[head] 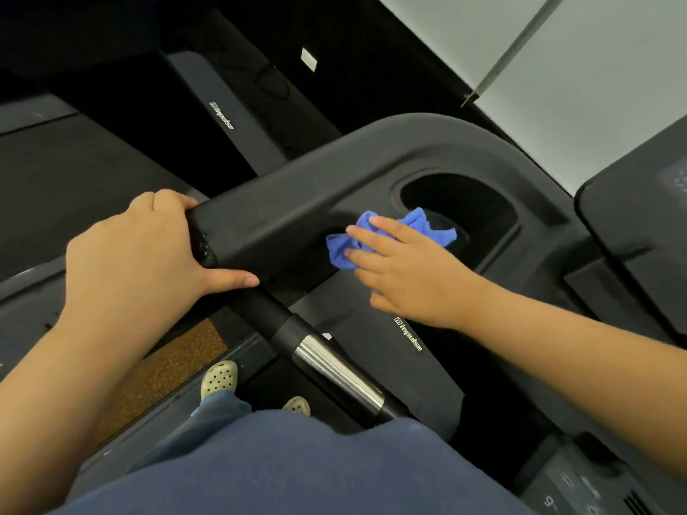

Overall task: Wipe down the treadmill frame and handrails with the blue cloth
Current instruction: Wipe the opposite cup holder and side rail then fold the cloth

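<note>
On the treadmill frame (420,150), blue cloth (431,226) lies under the outstretched right hand (412,276); left hand (137,250) grips handrail (267,221).

Left hand (137,250) curled round handrail (282,217) end (thumb stretched out); right hand (405,269) flat, fingers straight, forearm extended.

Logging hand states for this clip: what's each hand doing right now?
Left hand: grips the handrail end.
Right hand: open, fingers pressing the blue cloth on the frame.
</note>
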Tool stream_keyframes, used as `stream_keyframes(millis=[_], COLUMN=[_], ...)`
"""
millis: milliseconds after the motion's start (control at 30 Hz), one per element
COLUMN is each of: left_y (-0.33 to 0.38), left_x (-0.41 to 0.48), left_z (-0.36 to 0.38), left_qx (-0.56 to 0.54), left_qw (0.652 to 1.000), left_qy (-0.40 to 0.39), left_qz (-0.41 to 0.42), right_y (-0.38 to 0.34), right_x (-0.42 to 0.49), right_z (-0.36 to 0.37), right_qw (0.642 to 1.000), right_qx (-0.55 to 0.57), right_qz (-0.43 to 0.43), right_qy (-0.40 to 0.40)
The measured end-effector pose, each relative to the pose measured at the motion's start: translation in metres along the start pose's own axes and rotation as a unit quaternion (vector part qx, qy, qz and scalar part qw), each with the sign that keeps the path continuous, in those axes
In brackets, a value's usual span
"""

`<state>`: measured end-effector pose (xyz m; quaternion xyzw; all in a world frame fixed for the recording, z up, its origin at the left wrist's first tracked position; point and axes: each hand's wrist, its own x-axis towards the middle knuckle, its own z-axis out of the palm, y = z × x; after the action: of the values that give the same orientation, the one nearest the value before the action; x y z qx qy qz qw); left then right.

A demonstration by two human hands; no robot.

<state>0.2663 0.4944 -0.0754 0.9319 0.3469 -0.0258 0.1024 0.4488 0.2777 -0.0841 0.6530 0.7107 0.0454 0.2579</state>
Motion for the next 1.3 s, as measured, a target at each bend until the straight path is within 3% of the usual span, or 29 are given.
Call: stream_keyframes(millis=[100, 333, 400, 500, 567, 633, 733, 800, 900, 933, 967, 1067, 1100, 1233, 1300], left_y=[0.001, 0.003, 0.004, 0.009, 0.017, 0.031, 0.06, 0.079, 0.09, 0.089, 0.086, 0.074, 0.072, 0.07, 0.071], left_x=[-0.002, -0.003, -0.002, 0.001, 0.001, -0.002, -0.015, -0.027, -0.034, -0.033, -0.031, -0.028, -0.028, -0.027, -0.028], left_z=[-0.004, -0.01, -0.01, -0.013, -0.017, -0.017, -0.007, 0.005, 0.033, 0.044, 0.054, 0.07, 0.07, 0.07, 0.071], left_qx=[0.008, 0.027, 0.031, 0.013, -0.005, 0.016, -0.064, -0.135, -0.093, -0.08, -0.072, -0.086, -0.095, -0.113, -0.112], left_qw=[1.0, 0.999, 0.999, 0.998, 0.998, 0.996, 0.977, 0.951, 0.923, 0.919, 0.92, 0.927, 0.929, 0.927, 0.928], left_qy=[-0.011, -0.021, -0.035, -0.058, -0.067, -0.005, 0.062, 0.059, -0.034, -0.07, -0.088, -0.092, -0.083, -0.07, -0.071], left_qz=[-0.005, -0.007, 0.005, 0.018, 0.02, 0.085, 0.192, 0.272, 0.372, 0.379, 0.376, 0.352, 0.347, 0.35, 0.348], right_y=[-0.007, -0.01, -0.01, -0.006, -0.002, 0.003, 0.009, 0.017, 0.036, 0.041, 0.045, 0.053, 0.056, 0.06, 0.061], right_x=[-0.008, -0.077, -0.094, -0.118, -0.128, -0.126, -0.099, -0.076, -0.046, -0.039, -0.033, -0.027, -0.03, -0.045, -0.046], right_z=[-0.003, -0.005, -0.001, 0.006, 0.017, 0.029, 0.03, 0.019, 0.003, 0.002, 0.003, 0.012, 0.017, 0.031, 0.03], right_qw=[1.0, 0.983, 0.971, 0.915, 0.891, 0.861, 0.789, 0.693, 0.521, 0.509, 0.537, 0.71, 0.752, 0.882, 0.907], right_qx=[0.009, 0.176, 0.236, 0.355, 0.345, 0.325, 0.349, 0.41, 0.495, 0.491, 0.465, 0.342, 0.313, 0.213, 0.191], right_qz=[-0.008, -0.052, -0.001, 0.156, 0.26, 0.356, 0.463, 0.531, 0.619, 0.631, 0.631, 0.573, 0.541, 0.385, 0.364], right_qy=[-0.011, 0.007, 0.045, 0.11, 0.142, 0.161, 0.201, 0.263, 0.317, 0.319, 0.311, 0.227, 0.209, 0.171, 0.094])
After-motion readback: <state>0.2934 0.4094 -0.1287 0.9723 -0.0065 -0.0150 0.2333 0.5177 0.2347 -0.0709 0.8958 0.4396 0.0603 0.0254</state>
